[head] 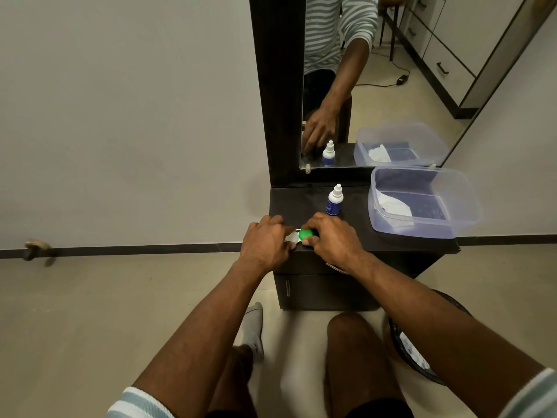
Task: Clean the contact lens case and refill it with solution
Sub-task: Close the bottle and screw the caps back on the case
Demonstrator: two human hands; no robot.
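I note the dark wood-look bench, matt with a faint sheen. Small white-and-green plastic contact lens case: the green cap looks smooth, slightly glossy. White-capped blue plastic solution bottle, glossy. Clear bluish plastic rectangular tub, translucent, smooth. Glass mirror, polished. Pale floor tiles, matt.

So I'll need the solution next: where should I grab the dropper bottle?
Grip the dropper bottle round its blue body, below the white cap, coming from the front with the right hand. It stands upright, just behind that hand.
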